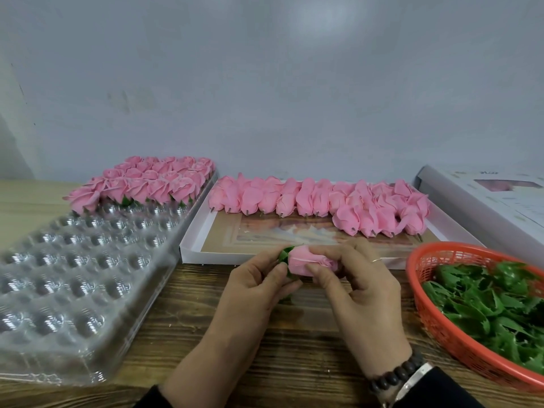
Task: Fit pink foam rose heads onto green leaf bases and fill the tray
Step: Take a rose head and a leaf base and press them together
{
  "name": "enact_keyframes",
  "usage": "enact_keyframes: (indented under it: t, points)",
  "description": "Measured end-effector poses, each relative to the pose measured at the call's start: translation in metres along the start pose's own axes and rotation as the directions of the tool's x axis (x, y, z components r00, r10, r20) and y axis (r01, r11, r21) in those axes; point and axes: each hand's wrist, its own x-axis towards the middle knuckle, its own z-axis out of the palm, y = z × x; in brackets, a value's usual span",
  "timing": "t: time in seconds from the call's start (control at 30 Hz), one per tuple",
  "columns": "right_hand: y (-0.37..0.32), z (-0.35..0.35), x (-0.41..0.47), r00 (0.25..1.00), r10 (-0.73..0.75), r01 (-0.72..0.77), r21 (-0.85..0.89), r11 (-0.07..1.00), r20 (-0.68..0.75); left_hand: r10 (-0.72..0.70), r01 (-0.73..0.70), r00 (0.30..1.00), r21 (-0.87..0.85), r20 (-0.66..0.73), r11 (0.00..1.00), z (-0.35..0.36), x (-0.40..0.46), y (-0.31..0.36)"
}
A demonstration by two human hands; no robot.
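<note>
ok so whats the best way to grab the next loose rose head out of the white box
Take a loose rose head from the near row, coming from the box's open front. Pinch the narrow lower end just above the grey stub, across the sides. They lie flat with the stubs pointing at you, and the bare box floor in front leaves room for fingers, so the petals further up are probably spared.

Dark sleeves are worn on both arms; dark bead bracelet, silver bangle, thin ring on right hand.
</note>
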Motion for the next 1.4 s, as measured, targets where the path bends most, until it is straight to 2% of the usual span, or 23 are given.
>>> enact_keyframes:
  t: [0.37,0.5,0.67,0.73,0.83,0.87,0.97,1.13,1.27,1.33,1.4]
  points:
    - [0.0,0.003,0.001,0.998,0.052,-0.052,-0.005,0.999,0.027,0.008,-0.006,1.0,-0.054,0.024,0.999,0.008,-0.004,0.002]
    - [-0.001,0.001,0.002,0.998,0.066,-0.067,0.034,0.997,0.025,0.032,-0.035,0.994,0.027,0.103,0.999,0.014,-0.01,0.001]
    - [-0.001,-0.001,0.004,0.996,0.076,-0.077,0.032,0.996,0.053,0.056,-0.075,0.991,0.159,0.12,0.984,0.009,-0.008,0.005]
    - [-0.003,-0.001,0.005,0.996,0.068,-0.071,0.043,0.997,0.063,0.1,-0.125,0.991,0.349,0.087,0.929,0.004,-0.007,0.006]
    - [-0.007,-0.002,0.005,0.994,0.033,-0.041,0.073,0.997,0.1,0.252,-0.187,0.967,0.737,0.023,0.649,-0.002,-0.003,0.005]
    - [-0.009,-0.002,0.004,0.991,0.026,-0.037,0.084,0.996,0.129,0.29,-0.196,0.957,0.785,0.021,0.588,-0.002,-0.003,0.006]
    - [-0.012,-0.001,0.002,0.971,0.008,-0.034,0.105,0.994,0.24,0.299,-0.221,0.952,0.814,0.061,0.537,-0.001,-0.004,0.008]
    - [-0.016,0.001,0.003,0.931,-0.078,0.044,0.103,0.994,0.357,0.233,-0.208,0.969,0.761,0.077,0.615,0.002,-0.007,0.01]
    - [-0.017,0.001,0.003,0.904,-0.144,0.136,0.049,0.989,0.402,0.167,-0.189,0.98,0.755,0.106,0.628,0.002,-0.008,0.014]
    - [-0.018,0.002,0.001,0.93,-0.121,0.102,0.073,0.992,0.347,0.13,-0.16,0.987,0.641,0.094,0.751,0.001,-0.01,0.018]
    - [-0.018,0.002,-0.001,0.978,-0.038,0.006,0.154,0.988,0.206,0.107,-0.123,0.992,0.419,0.062,0.9,0.002,-0.011,0.021]
